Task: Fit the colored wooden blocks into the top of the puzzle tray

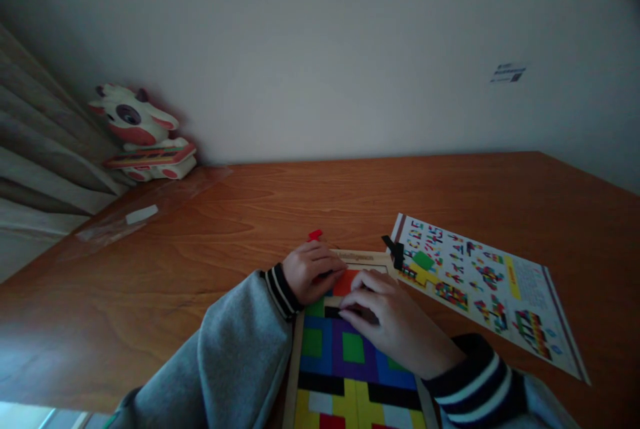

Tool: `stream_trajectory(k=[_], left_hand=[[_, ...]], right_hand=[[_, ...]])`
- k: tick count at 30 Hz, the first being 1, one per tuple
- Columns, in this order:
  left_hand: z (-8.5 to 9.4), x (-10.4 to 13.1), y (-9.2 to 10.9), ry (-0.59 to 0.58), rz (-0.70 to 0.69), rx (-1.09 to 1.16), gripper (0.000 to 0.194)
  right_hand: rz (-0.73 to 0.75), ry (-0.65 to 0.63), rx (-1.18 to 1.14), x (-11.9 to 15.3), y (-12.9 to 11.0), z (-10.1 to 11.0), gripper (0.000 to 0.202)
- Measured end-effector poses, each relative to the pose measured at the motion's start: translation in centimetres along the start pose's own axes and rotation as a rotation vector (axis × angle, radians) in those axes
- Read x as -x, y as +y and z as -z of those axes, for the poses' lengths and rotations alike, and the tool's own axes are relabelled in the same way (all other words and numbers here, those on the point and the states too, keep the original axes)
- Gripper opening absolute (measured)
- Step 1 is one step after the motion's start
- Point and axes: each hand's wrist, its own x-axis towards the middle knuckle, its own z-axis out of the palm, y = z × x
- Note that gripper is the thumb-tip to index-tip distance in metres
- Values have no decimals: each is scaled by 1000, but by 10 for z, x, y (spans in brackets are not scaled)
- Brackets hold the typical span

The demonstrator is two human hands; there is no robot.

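Note:
A wooden puzzle board (291, 394) lies in front of me, filled in its nearer part with blue, purple, yellow, green, black and red pieces. My left hand (313, 270) rests over its far left side, fingers curled together, tips beside an orange piece (345, 282). From the right, my right hand (393, 319) reaches over the board with thumb and fingertips drawn close together near a black piece (332, 312). What either hand pinches, if anything, is hidden. Just beyond my left hand lies a red piece (315, 235).
A printed pattern sheet (533, 282) lies at the right, with loose black (397, 254), green (423, 260) and yellow (425, 275) pieces on its left end. A cow toy with a keyboard (150, 136) stands by the curtain (40, 162). Clear tape (110, 232) crosses the table's left side.

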Motion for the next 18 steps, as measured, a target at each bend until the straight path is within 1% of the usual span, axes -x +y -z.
stream_trajectory(k=[3, 5, 7, 8, 10, 12, 14, 16, 18], left_hand=[[-2, 1, -1, 1, -11, 14, 16], [-2, 1, -1, -2, 5, 28, 17], [0, 2, 0, -22, 24, 45, 18], [0, 3, 0, -39, 29, 54, 21], [2, 4, 2, -74, 41, 69, 34], [3, 5, 3, -105, 64, 78, 50], [4, 6, 4, -126, 89, 87, 58], [5, 7, 4, -142, 101, 102, 59], [5, 7, 3, -157, 101, 123, 59]], right_hand=[[22, 4, 0, -1, 0, 1, 5], [16, 43, -37, -1, 8, 10, 11], [-48, 159, -50, 0, 26, 25, 17], [-109, 262, -23, 2, 37, 32, 20], [-190, 430, 99, 6, 62, 45, 22], [-215, 451, 234, 11, 82, 51, 28], [-238, 438, 300, 14, 93, 50, 32], [-262, 407, 342, 15, 94, 46, 34], [-299, 370, 378, 14, 91, 41, 35]])
